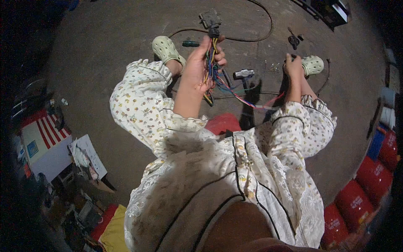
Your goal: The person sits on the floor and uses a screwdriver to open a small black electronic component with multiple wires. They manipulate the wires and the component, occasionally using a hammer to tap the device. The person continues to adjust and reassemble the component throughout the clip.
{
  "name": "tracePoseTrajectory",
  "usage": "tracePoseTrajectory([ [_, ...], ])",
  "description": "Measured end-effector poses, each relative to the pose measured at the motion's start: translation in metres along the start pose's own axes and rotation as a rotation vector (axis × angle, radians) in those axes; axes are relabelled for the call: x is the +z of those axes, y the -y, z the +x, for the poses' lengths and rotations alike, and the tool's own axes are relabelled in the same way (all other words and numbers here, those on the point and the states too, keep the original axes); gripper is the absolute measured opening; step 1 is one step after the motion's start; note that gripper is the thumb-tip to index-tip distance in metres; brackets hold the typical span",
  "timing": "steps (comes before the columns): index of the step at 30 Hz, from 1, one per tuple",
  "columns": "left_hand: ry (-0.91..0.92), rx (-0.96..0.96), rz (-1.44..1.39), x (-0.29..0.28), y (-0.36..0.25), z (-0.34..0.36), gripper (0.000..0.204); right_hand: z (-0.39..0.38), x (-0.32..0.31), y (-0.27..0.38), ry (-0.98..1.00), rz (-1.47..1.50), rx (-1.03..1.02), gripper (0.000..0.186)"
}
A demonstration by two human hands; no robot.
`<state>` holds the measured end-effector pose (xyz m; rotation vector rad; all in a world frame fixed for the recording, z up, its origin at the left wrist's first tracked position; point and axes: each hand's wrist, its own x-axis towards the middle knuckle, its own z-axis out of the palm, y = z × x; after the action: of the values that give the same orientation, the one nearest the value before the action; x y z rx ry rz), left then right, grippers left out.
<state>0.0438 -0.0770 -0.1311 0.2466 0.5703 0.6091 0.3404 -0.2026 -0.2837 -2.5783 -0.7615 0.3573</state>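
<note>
Left hand (196, 67) around tangled, slender multicoloured wires (211, 65), right hand (294, 67) curled, any held thing unclear.

The shirt (308, 201) and trousers (140, 101) are white with tiny yellow and brown flowers. The shirt has lace (135, 205) and thin black lines (236, 168). Frills (145, 64) edge the trouser legs and sleeves (289, 126). The clogs (165, 47) are pale green with little holes.
</note>
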Motion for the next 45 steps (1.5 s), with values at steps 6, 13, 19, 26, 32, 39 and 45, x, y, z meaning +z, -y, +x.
tracePoseTrajectory([
  [6, -0.015, -0.11, -0.176, 0.01, 0.004, -0.012, 0.034, -0.095, -0.109, 0.121, 0.022, 0.74, -0.254, 0.022],
  [13, -0.032, -0.036, -0.125, 0.016, -0.002, -0.024, 0.035, -0.184, -0.14, 0.188, 0.132, 0.763, -0.505, 0.019],
  [19, -0.006, -0.034, -0.114, 0.014, -0.007, -0.03, 0.037, -0.192, -0.135, 0.202, 0.113, 0.705, -0.548, 0.019],
  [26, -0.026, -0.026, -0.091, 0.015, -0.008, -0.033, 0.038, -0.191, -0.131, 0.205, 0.147, 0.677, -0.514, 0.018],
  [32, -0.076, 0.01, -0.028, 0.012, -0.006, -0.031, 0.039, -0.19, -0.129, 0.206, 0.165, 0.669, -0.481, 0.018],
  [39, -0.162, 0.115, 0.109, 0.015, -0.003, -0.032, 0.039, -0.183, -0.122, 0.199, 0.18, 0.62, -0.53, 0.021],
  [45, -0.177, 0.173, 0.063, 0.006, 0.005, -0.022, 0.039, -0.185, -0.129, 0.205, 0.062, 0.449, -0.58, 0.025],
])
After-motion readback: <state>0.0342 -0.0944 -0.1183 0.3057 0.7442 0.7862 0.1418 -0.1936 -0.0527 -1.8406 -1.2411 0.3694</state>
